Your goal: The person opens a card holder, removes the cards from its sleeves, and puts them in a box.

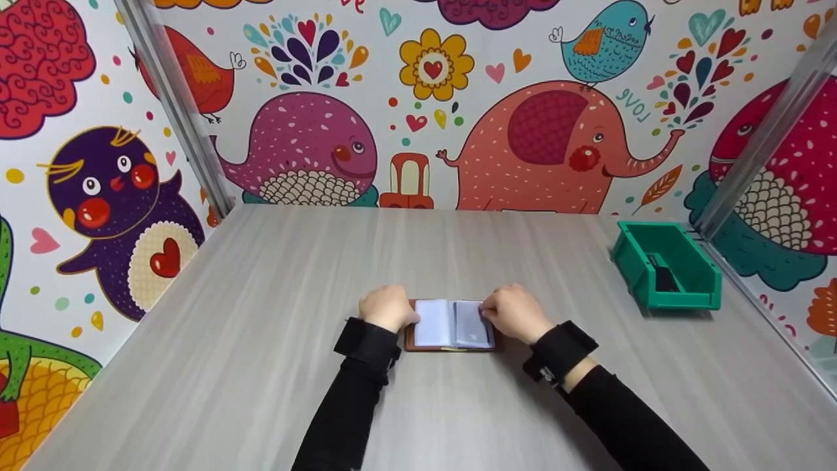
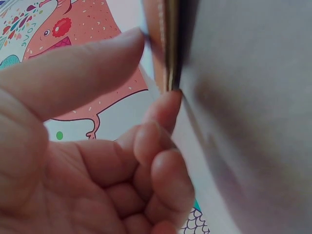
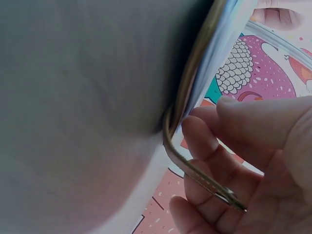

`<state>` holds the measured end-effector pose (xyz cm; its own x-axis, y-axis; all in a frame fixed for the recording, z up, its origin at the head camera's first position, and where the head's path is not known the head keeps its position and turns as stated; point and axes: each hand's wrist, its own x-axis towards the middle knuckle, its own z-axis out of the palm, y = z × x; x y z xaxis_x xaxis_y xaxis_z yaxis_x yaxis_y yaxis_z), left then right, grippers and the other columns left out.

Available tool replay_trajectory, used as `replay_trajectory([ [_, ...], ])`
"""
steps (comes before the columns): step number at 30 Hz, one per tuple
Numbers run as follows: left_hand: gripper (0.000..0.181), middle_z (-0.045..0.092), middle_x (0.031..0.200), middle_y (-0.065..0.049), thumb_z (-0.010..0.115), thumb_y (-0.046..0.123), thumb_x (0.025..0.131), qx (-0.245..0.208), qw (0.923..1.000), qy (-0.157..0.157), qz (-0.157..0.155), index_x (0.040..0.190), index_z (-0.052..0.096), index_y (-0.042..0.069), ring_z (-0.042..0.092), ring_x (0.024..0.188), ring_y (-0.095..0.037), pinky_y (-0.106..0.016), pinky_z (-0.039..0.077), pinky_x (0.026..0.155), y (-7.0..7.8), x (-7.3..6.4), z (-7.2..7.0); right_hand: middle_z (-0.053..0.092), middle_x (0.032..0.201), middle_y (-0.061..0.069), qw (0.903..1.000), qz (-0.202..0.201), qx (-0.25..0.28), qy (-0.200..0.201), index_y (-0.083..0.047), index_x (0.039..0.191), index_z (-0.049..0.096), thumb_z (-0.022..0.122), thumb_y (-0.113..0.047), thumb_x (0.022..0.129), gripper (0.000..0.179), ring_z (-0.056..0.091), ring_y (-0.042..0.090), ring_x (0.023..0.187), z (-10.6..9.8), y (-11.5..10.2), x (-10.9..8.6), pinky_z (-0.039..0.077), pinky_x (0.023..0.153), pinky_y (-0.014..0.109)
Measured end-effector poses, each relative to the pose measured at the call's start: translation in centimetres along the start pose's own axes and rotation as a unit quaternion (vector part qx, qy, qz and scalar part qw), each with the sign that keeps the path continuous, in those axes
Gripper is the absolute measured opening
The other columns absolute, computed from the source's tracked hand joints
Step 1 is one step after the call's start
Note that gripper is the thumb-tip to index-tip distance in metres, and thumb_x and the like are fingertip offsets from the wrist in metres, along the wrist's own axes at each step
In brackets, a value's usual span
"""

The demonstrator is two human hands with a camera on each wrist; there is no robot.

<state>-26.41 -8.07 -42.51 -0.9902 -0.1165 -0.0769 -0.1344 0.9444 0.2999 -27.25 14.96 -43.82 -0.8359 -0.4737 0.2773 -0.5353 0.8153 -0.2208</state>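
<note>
An opened brown card holder [image 1: 410, 340] with clear plastic sleeves [image 1: 433, 324] lies on the table in the head view. My left hand [image 1: 387, 307] grips its left edge; in the left wrist view the thumb [image 2: 112, 63] is on the inner side and a fingertip reaches the cover's edge. At the upper right of the sleeves is my right hand [image 1: 516, 313], thumb and forefinger pinching at their outer edge. A narrow strap [image 3: 192, 170] with a metal snap sticks out from the cover across the right hand's fingers in the right wrist view.
A green plastic bin [image 1: 686, 301] stands at the table's right side, with a dark object [image 1: 666, 279] inside. Behind the pale wood-grain table [image 1: 274, 294] rise walls with cartoon animals, and metal posts [image 1: 176, 104] mark the corners.
</note>
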Motion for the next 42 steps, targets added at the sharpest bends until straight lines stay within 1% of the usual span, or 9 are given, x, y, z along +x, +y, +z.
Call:
replay_trajectory([
  [6, 0.032, 0.07, 0.099, -0.009, 0.08, 0.034, 0.078, -0.001, 1.0, -0.002, -0.001, 0.096, 0.073, 0.008, 0.064, 0.094, -0.03, -0.048, 0.048, 0.085, -0.03, -0.03, 0.01, 0.07, 0.082, 0.009, 0.9996, -0.028, -0.008, 0.007, -0.005, 0.086, 0.079, 0.076, -0.003, 0.081, 0.006, 0.062, 0.032, 0.079, 0.0, -0.03, -0.12, 0.047, 0.077, 0.044],
  [11, 0.031, 0.07, 0.1, -0.009, 0.079, 0.034, 0.079, 0.0, 1.0, -0.005, 0.001, 0.095, 0.073, 0.008, 0.065, 0.093, -0.03, -0.049, 0.049, 0.084, -0.03, -0.02, -0.01, 0.071, 0.08, 0.007, 0.998, -0.06, -0.009, 0.018, -0.006, 0.085, 0.08, 0.076, -0.002, 0.08, 0.007, 0.063, 0.028, 0.075, -0.03, 0.04, -0.19, 0.047, 0.074, 0.042],
  [16, 0.031, 0.07, 0.103, -0.01, 0.079, 0.034, 0.079, -0.002, 1.0, -0.006, 0.005, 0.095, 0.074, 0.008, 0.065, 0.094, -0.032, -0.05, 0.049, 0.083, -0.06, -0.1, -0.03, 0.073, 0.08, 0.006, 0.997, -0.076, -0.005, 0.018, -0.008, 0.085, 0.08, 0.075, -0.002, 0.079, 0.01, 0.062, 0.028, 0.073, -0.14, 0.11, -0.25, 0.047, 0.071, 0.041],
  [19, 0.031, 0.07, 0.104, -0.01, 0.078, 0.034, 0.079, -0.002, 1.0, -0.006, 0.008, 0.097, 0.074, 0.009, 0.065, 0.094, -0.032, -0.05, 0.049, 0.083, -0.1, -0.07, 0.03, 0.073, 0.08, 0.004, 0.9963, -0.084, -0.005, 0.015, -0.009, 0.085, 0.081, 0.076, -0.002, 0.079, 0.01, 0.064, 0.027, 0.073, -0.21, 0.03, -0.24, 0.047, 0.071, 0.041],
  [23, 0.031, 0.07, 0.104, -0.01, 0.078, 0.034, 0.08, 0.0, 0.9999, -0.006, 0.009, 0.098, 0.074, 0.009, 0.065, 0.094, -0.032, -0.05, 0.05, 0.082, -0.14, -0.03, 0.08, 0.072, 0.078, 0.004, 0.9962, -0.086, -0.005, 0.014, -0.008, 0.086, 0.081, 0.077, -0.003, 0.079, 0.01, 0.064, 0.027, 0.073, -0.13, -0.05, -0.24, 0.048, 0.071, 0.041],
  [26, 0.03, 0.07, 0.102, -0.01, 0.078, 0.033, 0.079, -0.001, 1.0, -0.004, 0.007, 0.095, 0.074, 0.009, 0.065, 0.093, -0.032, -0.05, 0.05, 0.082, -0.19, 0.01, 0.1, 0.071, 0.078, 0.005, 0.9967, -0.08, 0.0, 0.009, -0.007, 0.087, 0.081, 0.077, -0.002, 0.078, 0.011, 0.063, 0.028, 0.073, -0.02, -0.11, -0.25, 0.049, 0.071, 0.041],
  [32, 0.027, 0.069, 0.098, -0.009, 0.078, 0.033, 0.079, -0.002, 1.0, -0.004, 0.003, 0.091, 0.073, 0.009, 0.065, 0.091, -0.031, -0.049, 0.049, 0.083, -0.2, 0.08, 0.07, 0.071, 0.078, 0.004, 0.9971, -0.072, 0.026, 0.003, -0.007, 0.087, 0.081, 0.076, 0.003, 0.075, 0.016, 0.063, 0.028, 0.075, 0.04, -0.31, -0.31, 0.049, 0.073, 0.041],
  [38, 0.026, 0.069, 0.098, -0.009, 0.077, 0.032, 0.079, 0.001, 1.0, -0.007, 0.004, 0.09, 0.072, 0.01, 0.064, 0.09, -0.031, -0.049, 0.049, 0.083, -0.14, 0.05, -0.01, 0.068, 0.076, 0.004, 0.9969, -0.074, 0.026, 0.004, -0.007, 0.086, 0.08, 0.078, 0.001, 0.076, 0.013, 0.06, 0.027, 0.073, 0.17, -0.48, -0.38, 0.048, 0.071, 0.04],
  [42, 0.025, 0.07, 0.098, -0.008, 0.078, 0.033, 0.078, 0.001, 1.0, -0.004, 0.003, 0.087, 0.072, 0.01, 0.065, 0.091, -0.031, -0.049, 0.049, 0.082, -0.14, 0.04, -0.03, 0.069, 0.078, 0.006, 0.9967, -0.075, 0.033, 0.0, -0.006, 0.088, 0.08, 0.077, 0.001, 0.076, 0.014, 0.062, 0.028, 0.075, 0.22, -0.58, -0.4, 0.049, 0.071, 0.04],
])
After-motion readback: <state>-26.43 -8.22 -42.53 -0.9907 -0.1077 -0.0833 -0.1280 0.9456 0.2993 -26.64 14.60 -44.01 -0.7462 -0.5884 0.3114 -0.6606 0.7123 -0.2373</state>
